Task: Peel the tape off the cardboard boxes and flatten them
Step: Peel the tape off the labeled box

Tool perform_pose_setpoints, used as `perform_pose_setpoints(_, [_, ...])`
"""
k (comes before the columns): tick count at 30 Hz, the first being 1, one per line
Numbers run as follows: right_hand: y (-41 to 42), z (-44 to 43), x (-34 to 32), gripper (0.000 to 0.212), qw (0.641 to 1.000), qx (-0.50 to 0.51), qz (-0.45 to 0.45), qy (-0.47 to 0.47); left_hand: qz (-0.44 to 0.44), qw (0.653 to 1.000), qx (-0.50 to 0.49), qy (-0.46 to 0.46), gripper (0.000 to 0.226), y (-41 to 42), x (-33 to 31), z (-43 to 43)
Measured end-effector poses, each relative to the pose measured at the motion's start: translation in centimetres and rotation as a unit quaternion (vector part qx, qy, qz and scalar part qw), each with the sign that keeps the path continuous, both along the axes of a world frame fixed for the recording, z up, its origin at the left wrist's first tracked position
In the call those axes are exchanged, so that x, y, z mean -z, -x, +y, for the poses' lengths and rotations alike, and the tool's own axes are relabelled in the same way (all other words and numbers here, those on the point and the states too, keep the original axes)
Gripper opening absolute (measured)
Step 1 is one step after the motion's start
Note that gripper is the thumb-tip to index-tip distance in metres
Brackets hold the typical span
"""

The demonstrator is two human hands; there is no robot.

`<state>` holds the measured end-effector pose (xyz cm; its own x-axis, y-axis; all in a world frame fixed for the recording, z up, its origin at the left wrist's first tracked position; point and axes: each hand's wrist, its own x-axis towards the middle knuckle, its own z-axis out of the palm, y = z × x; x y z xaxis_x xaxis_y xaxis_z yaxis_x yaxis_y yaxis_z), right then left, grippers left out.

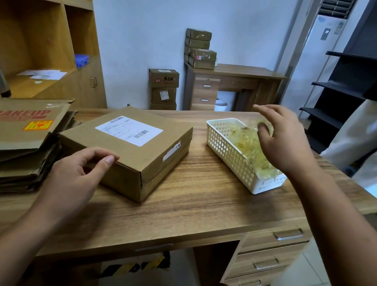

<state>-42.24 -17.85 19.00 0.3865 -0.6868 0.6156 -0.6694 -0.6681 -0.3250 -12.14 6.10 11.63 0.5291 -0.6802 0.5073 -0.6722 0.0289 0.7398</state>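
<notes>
Fingers [108,159] of the left hand [78,172] loosely curled on nothing, right at the near corner of the closed cardboard box [134,155]; can't tell if touching. Right hand [286,142] spread wide, hovering over the basket [228,152]. Wood-grain tabletop [199,203], plenty of bare room in front. Flattened cardboard stack [7,136] at left, red "MAKEUP" on top, butted against the box. Basket white lattice plastic, stuffed with crinkly yellowish tape [250,145]. White shipping label [129,130] with barcodes, print too tiny to read. Small white strip [171,151] over the box's right edge.
</notes>
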Motion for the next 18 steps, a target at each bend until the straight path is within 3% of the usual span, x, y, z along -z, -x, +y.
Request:
perform_pose_setpoints(6, [-1.8,2.0,-0.1,0.039,0.998,-0.059,0.010,0.008,-0.198,0.976,0.022,-0.092,0.040,-1.9,-1.1,-0.7])
perform_pose_setpoints(11, [-4.2,5.2,1.3,0.038,0.990,-0.137,-0.011,-0.004,-0.274,0.929,0.076,-0.237,0.054,-3.4,-1.2,-1.6])
perform_pose_setpoints(18, [-7.9,9.5,6.3,0.048,0.964,-0.240,-0.010,-0.113,-0.293,0.938,0.048,-0.177,0.048,-2.0,-0.5,-1.9])
